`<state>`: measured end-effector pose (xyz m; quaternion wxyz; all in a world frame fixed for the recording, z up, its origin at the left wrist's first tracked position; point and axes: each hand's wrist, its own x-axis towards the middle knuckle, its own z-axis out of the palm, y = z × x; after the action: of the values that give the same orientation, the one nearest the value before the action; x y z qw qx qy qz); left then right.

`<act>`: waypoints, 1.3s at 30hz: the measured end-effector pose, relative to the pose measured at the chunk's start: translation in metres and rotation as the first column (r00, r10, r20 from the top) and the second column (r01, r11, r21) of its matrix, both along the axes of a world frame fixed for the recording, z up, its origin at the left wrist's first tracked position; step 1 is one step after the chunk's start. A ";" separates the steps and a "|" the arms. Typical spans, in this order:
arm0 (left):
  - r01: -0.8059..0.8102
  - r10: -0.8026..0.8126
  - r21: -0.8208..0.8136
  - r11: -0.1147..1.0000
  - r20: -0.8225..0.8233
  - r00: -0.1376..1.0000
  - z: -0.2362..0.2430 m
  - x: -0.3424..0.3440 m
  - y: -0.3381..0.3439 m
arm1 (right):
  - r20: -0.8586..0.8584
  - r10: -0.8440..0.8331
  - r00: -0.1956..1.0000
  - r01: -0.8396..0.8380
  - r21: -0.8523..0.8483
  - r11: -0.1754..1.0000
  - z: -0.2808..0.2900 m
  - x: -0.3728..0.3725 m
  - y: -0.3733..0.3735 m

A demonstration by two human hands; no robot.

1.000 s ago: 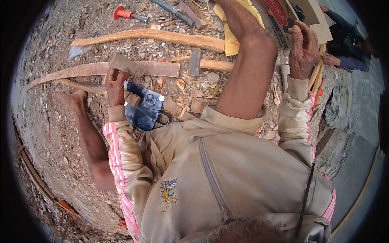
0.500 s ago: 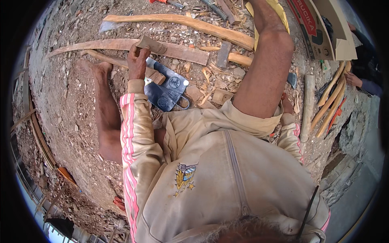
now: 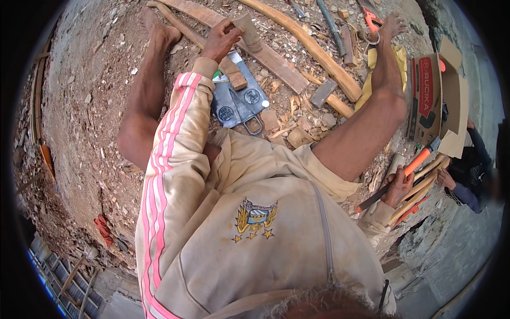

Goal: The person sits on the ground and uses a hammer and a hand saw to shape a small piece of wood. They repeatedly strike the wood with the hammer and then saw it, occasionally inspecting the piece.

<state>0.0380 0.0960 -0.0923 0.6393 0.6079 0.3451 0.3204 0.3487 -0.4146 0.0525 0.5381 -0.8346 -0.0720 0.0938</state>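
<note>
My left hand [image 3: 220,41] grips the edge of a curved grey-brown piece [image 3: 247,33], its exact kind unclear, on a long reddish plank [image 3: 284,70]. My right hand [image 3: 398,187] is closed round a hatchet [image 3: 418,160] with an orange handle and black grip. Its bluish head points up and away, near the cardboard box. Below my left wrist lies a wooden stick's thick, block-like end [image 3: 234,74]. It rests over a flat dark-blue sheet [image 3: 239,106] with a wire loop.
A hammer [image 3: 323,93] and a long curved wooden pole [image 3: 311,48] lie among chips between my legs. At right stand a cardboard box [image 3: 425,101] and a co-worker's hand [image 3: 445,178] beside several sticks [image 3: 417,198]. An orange-handled saw [image 3: 372,21] lies near my right foot.
My right hand has come up from beside my leg and now holds the hatchet, lifted off the ground. My left hand stays on the grey-brown piece. The view has shifted.
</note>
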 end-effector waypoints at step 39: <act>0.082 0.099 0.482 0.872 -0.339 0.936 0.024 0.006 -0.014 | 0.181 0.849 0.497 -0.851 -0.089 0.518 -0.034 -0.146 0.332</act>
<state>0.0439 0.0824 -0.0682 0.3910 0.7954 0.3646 0.2855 0.2028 -0.0827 0.0186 0.4171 -0.6931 -0.5271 0.2606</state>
